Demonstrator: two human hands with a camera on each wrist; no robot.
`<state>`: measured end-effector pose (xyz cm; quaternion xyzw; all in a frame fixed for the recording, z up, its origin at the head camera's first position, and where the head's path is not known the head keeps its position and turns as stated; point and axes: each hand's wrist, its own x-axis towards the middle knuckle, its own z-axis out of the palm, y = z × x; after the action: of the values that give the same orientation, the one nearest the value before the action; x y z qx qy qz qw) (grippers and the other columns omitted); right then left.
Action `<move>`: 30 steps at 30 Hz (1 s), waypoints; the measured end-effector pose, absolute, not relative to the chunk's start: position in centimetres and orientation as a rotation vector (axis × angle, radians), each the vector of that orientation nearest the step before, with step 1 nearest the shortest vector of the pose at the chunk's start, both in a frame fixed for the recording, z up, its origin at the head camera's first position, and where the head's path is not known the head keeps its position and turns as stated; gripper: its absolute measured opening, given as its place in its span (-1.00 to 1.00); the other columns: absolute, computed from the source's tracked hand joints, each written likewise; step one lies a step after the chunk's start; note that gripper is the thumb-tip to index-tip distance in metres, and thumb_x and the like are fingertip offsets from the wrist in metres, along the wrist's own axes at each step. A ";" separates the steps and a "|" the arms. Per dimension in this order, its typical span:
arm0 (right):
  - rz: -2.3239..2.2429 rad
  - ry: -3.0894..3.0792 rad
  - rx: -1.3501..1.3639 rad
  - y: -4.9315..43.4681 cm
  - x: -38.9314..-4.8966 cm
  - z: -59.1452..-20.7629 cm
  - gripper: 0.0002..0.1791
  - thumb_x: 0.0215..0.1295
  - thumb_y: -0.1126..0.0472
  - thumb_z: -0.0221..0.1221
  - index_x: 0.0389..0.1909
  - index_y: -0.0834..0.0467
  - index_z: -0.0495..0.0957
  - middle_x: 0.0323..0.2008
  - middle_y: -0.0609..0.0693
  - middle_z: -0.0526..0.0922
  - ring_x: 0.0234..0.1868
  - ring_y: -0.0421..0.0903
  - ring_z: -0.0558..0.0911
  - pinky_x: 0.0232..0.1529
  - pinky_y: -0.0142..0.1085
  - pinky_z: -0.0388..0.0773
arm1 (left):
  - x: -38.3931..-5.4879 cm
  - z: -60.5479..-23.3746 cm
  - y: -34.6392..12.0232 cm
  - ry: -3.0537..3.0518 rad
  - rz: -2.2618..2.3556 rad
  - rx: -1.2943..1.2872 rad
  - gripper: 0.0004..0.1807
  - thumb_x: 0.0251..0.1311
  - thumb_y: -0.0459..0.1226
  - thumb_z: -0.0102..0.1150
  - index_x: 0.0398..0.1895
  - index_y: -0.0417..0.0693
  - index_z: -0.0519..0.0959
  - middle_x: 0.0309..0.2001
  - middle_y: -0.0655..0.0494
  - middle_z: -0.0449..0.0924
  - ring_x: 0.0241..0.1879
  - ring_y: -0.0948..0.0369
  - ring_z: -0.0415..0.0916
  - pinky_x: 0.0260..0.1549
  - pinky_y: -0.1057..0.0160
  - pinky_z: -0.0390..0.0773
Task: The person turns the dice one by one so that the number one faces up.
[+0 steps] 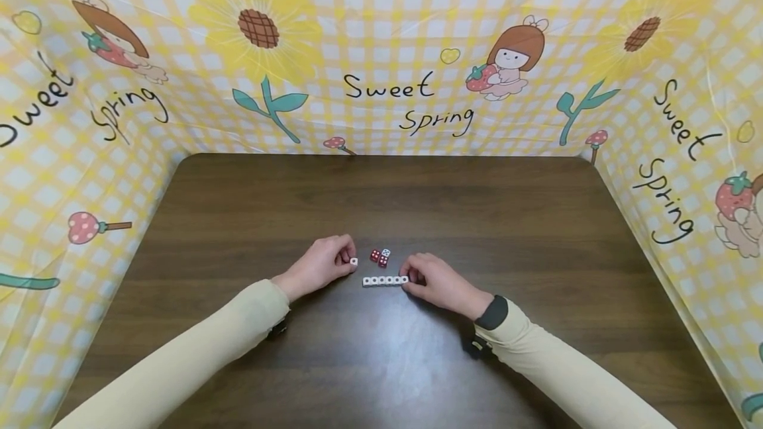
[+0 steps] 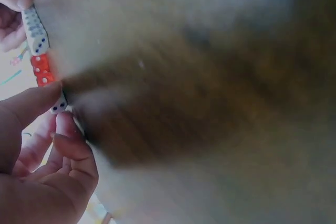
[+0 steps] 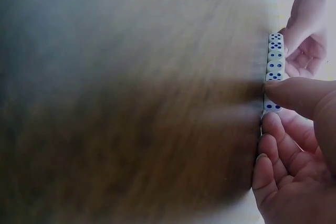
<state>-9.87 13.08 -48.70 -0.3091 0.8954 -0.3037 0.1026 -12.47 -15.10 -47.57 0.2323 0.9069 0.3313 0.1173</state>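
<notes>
My left hand (image 1: 323,261) pinches one white die (image 1: 354,261) between thumb and fingers, left of the other dice. A straight row of several white dice (image 1: 382,281) lies on the dark wooden table (image 1: 381,204). At the row's right end is my right hand (image 1: 444,285), which grips the end die (image 3: 272,107) with the thumb on its near side and curled fingers by its end. Blue pips show on the row's sides in the right wrist view. Behind the row, two red dice (image 1: 375,255) and a white die (image 1: 386,253) sit close together.
A yellow checked cloth (image 1: 381,38) with flower and girl prints hangs around the table's back and sides. A black band (image 1: 492,313) is on the right wrist. Bare table surface lies in front of the dice.
</notes>
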 end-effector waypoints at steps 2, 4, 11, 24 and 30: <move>-0.892 2.646 -0.922 13.0 -9.8 -48.7 -0.85 0.32 0.28 0.39 -0.17 0.13 0.62 -0.37 -0.14 0.51 -0.28 -0.18 0.45 -0.19 -0.32 0.43 | -12.0 -47.5 -15.2 2.638 0.949 0.701 -0.82 0.25 -0.38 0.42 -0.29 -0.09 0.54 -0.38 0.13 0.54 -0.35 0.25 0.47 -0.28 0.26 0.53; -0.891 2.650 -0.931 13.0 -9.8 -48.6 -0.84 0.31 0.28 0.39 -0.17 0.13 0.62 -0.38 -0.14 0.51 -0.29 -0.18 0.45 -0.20 -0.31 0.43 | -11.5 -47.5 -15.2 2.620 0.941 0.726 -0.81 0.23 -0.38 0.43 -0.29 -0.08 0.54 -0.38 0.14 0.54 -0.36 0.26 0.46 -0.30 0.28 0.53; -0.900 2.666 -0.973 13.0 -9.9 -48.7 -0.85 0.31 0.28 0.39 -0.18 0.14 0.61 -0.41 -0.14 0.49 -0.32 -0.18 0.43 -0.23 -0.29 0.41 | -10.4 -47.4 -15.3 2.604 0.941 0.794 -0.79 0.20 -0.37 0.46 -0.30 -0.07 0.54 -0.38 0.14 0.53 -0.35 0.22 0.47 -0.31 0.30 0.50; -0.867 2.698 -0.942 12.5 -9.6 -48.6 -0.86 0.30 0.25 0.40 -0.20 0.09 0.62 -0.42 -0.17 0.50 -0.32 -0.18 0.42 -0.22 -0.32 0.36 | -9.7 -48.0 -14.9 2.674 0.860 0.833 -0.84 0.23 -0.31 0.46 -0.27 0.00 0.60 -0.39 0.23 0.53 -0.36 0.27 0.42 -0.28 0.25 0.46; -0.849 2.708 -0.932 12.3 -9.7 -48.5 -0.85 0.30 0.24 0.40 -0.21 0.08 0.62 -0.43 -0.19 0.49 -0.33 -0.19 0.41 -0.24 -0.33 0.36 | -9.4 -48.1 -14.7 2.720 0.845 0.846 -0.86 0.25 -0.31 0.42 -0.26 0.03 0.61 -0.42 0.26 0.50 -0.38 0.27 0.37 -0.31 0.21 0.42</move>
<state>-9.66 12.34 -48.54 -0.3111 0.9039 -0.2833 0.0772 -9.45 -14.66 -48.08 0.2836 0.9121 0.2834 0.0850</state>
